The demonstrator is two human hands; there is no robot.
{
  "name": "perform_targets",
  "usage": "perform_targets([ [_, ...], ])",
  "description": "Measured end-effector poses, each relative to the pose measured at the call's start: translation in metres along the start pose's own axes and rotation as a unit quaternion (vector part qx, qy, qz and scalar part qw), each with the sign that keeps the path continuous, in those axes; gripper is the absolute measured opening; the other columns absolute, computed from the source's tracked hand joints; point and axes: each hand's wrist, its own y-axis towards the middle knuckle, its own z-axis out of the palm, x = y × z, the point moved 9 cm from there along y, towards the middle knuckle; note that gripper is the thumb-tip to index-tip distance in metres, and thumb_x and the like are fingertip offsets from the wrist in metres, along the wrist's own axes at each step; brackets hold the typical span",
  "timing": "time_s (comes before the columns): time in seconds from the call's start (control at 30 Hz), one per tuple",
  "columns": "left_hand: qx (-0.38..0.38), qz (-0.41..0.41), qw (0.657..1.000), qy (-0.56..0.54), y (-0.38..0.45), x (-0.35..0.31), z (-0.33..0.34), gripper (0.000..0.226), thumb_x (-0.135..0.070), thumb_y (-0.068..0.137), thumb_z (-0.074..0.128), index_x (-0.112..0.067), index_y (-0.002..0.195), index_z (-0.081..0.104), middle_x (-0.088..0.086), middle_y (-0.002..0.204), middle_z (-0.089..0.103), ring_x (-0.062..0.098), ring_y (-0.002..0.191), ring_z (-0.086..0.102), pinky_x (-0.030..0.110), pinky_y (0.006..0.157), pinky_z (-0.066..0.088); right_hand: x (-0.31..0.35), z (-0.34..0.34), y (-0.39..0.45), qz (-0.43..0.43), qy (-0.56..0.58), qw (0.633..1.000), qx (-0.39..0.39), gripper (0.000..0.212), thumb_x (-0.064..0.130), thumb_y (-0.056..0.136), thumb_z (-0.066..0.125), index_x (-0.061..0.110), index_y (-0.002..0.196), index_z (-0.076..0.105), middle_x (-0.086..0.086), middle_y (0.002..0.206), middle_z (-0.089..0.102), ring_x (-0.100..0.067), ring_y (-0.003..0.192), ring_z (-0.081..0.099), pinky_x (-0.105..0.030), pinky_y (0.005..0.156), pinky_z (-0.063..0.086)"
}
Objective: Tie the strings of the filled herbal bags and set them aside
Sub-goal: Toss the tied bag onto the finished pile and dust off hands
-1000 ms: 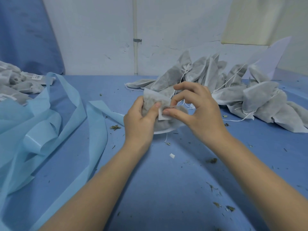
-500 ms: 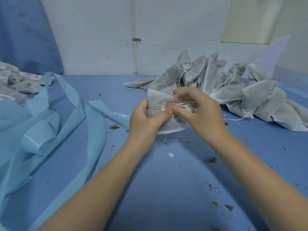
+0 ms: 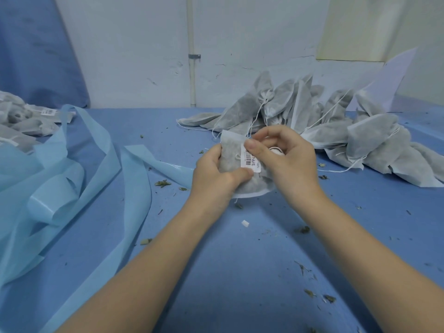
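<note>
A filled grey herbal bag (image 3: 230, 155) stands between my hands at the table's middle. My left hand (image 3: 213, 173) grips its left side, thumb pressed on the lower end of a white barcode label (image 3: 249, 161). My right hand (image 3: 286, 155) holds the label's top with the thumb, and a loop of white string (image 3: 276, 149) shows under its curled fingers. A small string knot (image 3: 237, 156) lies on the bag's face. A heap of filled bags with loose strings (image 3: 336, 131) lies behind and to the right.
Light blue strips of film (image 3: 72, 176) are piled at the left. More labelled grey bags (image 3: 24, 121) lie at the far left edge. Herb crumbs and a white scrap (image 3: 245, 223) are scattered on the blue table cover (image 3: 240, 272). A wall closes the back.
The bag has turned more upright in my hands. The barcode label now faces the camera, flat against the bag, with my right thumb moved to its top.
</note>
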Motion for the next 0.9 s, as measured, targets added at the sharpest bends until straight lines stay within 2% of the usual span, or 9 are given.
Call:
perform_targets([
  [0.13,-0.015,-0.004,1.000,0.000,0.001,0.000,-0.003,0.040,-0.013,0.056,0.063,-0.002,0.094,0.065,0.009,0.085,0.069,0.019,0.075,0.063,0.034,0.071,0.051,0.001,0.005,-0.004,-0.019,-0.035,0.999,-0.006,0.016,0.020,0.084,0.073,0.031,0.082,0.060,0.018,0.064,0.063,0.004,0.071,0.059,-0.014,0.072,0.044],
  [0.23,-0.048,-0.026,0.997,-0.059,0.002,0.002,-0.009,0.039,-0.023,0.064,0.070,0.004,0.091,0.065,0.012,0.081,0.065,0.021,0.075,0.060,0.036,0.071,0.048,-0.002,0.015,-0.007,-0.001,-0.031,0.998,0.054,0.015,0.019,0.088,0.068,0.031,0.094,0.060,0.019,0.083,0.065,0.002,0.083,0.060,-0.025,0.081,0.048],
  [0.37,-0.135,-0.011,0.990,-0.046,0.003,0.002,-0.028,0.023,-0.022,0.085,0.067,-0.008,0.068,0.060,-0.007,0.056,0.060,0.006,0.054,0.054,0.017,0.054,0.043,-0.003,0.026,-0.012,0.018,-0.028,0.993,0.117,0.037,0.021,0.081,0.075,0.038,0.108,0.057,0.014,0.102,0.065,0.000,0.094,0.061,-0.021,0.085,0.048],
  [0.43,-0.184,0.001,0.982,-0.035,0.002,0.001,-0.038,0.024,-0.019,0.087,0.065,-0.013,0.065,0.058,-0.012,0.050,0.057,0.003,0.048,0.051,0.015,0.049,0.042,-0.011,0.023,-0.013,0.065,-0.015,0.994,0.085,0.046,0.030,0.073,0.081,0.045,0.106,0.053,0.013,0.100,0.063,-0.004,0.091,0.063,-0.024,0.081,0.052],
  [0.5,-0.222,0.006,0.975,-0.021,0.000,-0.001,-0.043,0.023,-0.022,0.086,0.066,-0.015,0.066,0.058,-0.009,0.055,0.058,0.007,0.052,0.053,0.021,0.055,0.045,-0.020,0.021,-0.016,0.123,0.022,0.991,0.052,0.049,0.035,0.067,0.081,0.044,0.103,0.050,0.009,0.102,0.060,-0.008,0.085,0.065,-0.025,0.072,0.056],
  [0.63,-0.281,-0.023,0.959,-0.042,-0.001,0.007,-0.054,0.021,-0.025,0.087,0.064,-0.016,0.069,0.060,-0.006,0.064,0.064,0.015,0.064,0.060,0.033,0.066,0.050,-0.031,0.035,-0.022,0.175,0.169,0.969,0.052,0.044,0.008,0.077,0.076,0.031,0.102,0.048,-0.011,0.111,0.063,-0.020,0.083,0.065,-0.031,0.061,0.055],
  [0.73,-0.290,-0.056,0.953,-0.062,-0.001,0.015,-0.057,0.021,-0.032,0.087,0.063,-0.014,0.076,0.061,-0.004,0.070,0.066,0.017,0.069,0.063,0.030,0.066,0.050,-0.034,0.042,-0.023,0.201,0.219,0.954,0.037,0.036,-0.003,0.079,0.071,0.021,0.095,0.049,-0.008,0.095,0.067,-0.020,0.075,0.064,-0.025,0.056,0.051],
  [0.83,-0.282,-0.097,0.949,-0.099,-0.004,0.019,-0.050,0.028,-0.042,0.087,0.059,-0.014,0.088,0.059,0.000,0.081,0.066,0.017,0.069,0.065,0.029,0.062,0.050,-0.039,0.034,-0.015,0.220,0.243,0.944,-0.048,0.025,-0.003,0.080,0.068,0.012,0.094,0.054,-0.003,0.084,0.064,-0.017,0.073,0.061,-0.023,0.056,0.051],
  [0.9,-0.263,-0.096,0.948,-0.151,-0.006,0.017,-0.041,0.024,-0.036,0.090,0.054,-0.012,0.093,0.054,0.007,0.084,0.068,0.023,0.066,0.069,0.033,0.063,0.057,-0.036,0.033,-0.004,0.208,0.252,0.934,-0.144,0.021,-0.001,0.082,0.068,0.009,0.095,0.055,-0.001,0.082,0.060,-0.012,0.067,0.058,-0.019,0.054,0.050],
])
